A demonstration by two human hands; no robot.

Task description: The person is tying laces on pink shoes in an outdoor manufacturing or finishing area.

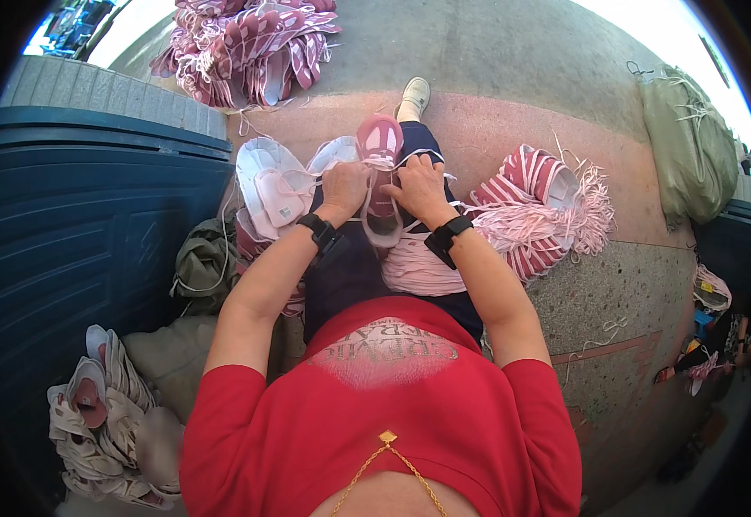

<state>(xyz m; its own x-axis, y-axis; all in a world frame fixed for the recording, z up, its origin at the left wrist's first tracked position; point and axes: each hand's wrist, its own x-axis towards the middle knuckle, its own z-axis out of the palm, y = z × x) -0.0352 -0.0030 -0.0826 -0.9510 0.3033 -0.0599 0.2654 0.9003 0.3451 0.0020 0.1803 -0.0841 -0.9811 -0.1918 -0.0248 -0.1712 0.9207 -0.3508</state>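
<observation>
A pink-and-white shoe upper (379,138) lies across my lap with its toe pointing away from me and its opening toward me. White shoelace (382,161) crosses its front between my hands. My left hand (345,187) is closed at the upper's left edge, gripping the lace, and a loose end trails off to the left. On the opposite edge my right hand (424,188) pinches the lace, with fingers bent and more lace running out past it. The fingertips are partly hidden. White uppers (270,185) lie just left of my left hand.
Bundled pink laces (513,226) and striped pink uppers (538,172) sit at my right. A large heap of pink uppers (250,47) lies ahead left. Beige uppers (100,422) are stacked behind left, near a blue panel (91,207). An olive sack (688,146) stands far right.
</observation>
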